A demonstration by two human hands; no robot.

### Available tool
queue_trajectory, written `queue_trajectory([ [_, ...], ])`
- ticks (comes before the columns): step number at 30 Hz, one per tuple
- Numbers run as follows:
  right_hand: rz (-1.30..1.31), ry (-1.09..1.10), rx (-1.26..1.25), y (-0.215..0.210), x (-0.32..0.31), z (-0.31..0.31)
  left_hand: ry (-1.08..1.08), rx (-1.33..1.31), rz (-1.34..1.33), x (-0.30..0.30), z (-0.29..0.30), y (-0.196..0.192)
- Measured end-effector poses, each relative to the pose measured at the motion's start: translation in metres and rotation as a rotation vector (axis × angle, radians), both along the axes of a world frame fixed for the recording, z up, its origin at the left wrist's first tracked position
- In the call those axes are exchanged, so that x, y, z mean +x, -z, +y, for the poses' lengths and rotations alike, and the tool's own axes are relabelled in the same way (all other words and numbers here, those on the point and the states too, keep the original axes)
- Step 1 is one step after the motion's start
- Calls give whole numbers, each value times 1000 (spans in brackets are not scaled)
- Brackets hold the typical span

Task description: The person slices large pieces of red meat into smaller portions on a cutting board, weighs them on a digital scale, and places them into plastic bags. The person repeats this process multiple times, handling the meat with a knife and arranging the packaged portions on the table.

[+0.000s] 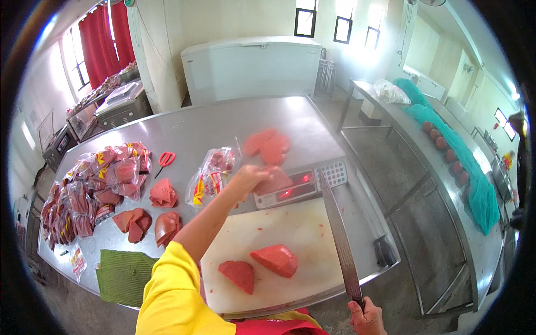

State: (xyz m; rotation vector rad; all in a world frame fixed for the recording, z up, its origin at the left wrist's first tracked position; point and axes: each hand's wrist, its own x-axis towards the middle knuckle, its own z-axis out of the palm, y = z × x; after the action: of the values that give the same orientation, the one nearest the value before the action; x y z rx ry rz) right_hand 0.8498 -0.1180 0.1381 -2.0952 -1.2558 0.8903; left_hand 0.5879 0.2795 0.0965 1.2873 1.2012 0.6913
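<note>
My left hand [252, 180] reaches over the near side of a digital scale [333, 175], its fingers closed on a pinkish slice of meat [276, 181]. More meat slices [268, 146], a little blurred, lie on top of the scale, just beyond that hand. My right hand [367, 317], at the lower right, grips the handle of a long knife [343, 240], whose blade points away from me across the right edge of the white cutting board [290, 228]. Two thick chunks of reddish meat, a left one [237, 276] and a right one [276, 260], rest on the board.
Left of the board sit several small stacks of cut meat [163, 193], a green cloth [125, 276], a heap of bagged meat [84, 192], red-handled scissors [166, 159] and a plastic bag [209, 181]. To the right, another steel table [474, 262] holds round meat pieces under green netting [484, 206].
</note>
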Motion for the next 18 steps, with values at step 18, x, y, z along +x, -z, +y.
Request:
queue_trajectory([
  [18,109,-189,-23,48,177,57,-300,624,788,69,85,-35],
])
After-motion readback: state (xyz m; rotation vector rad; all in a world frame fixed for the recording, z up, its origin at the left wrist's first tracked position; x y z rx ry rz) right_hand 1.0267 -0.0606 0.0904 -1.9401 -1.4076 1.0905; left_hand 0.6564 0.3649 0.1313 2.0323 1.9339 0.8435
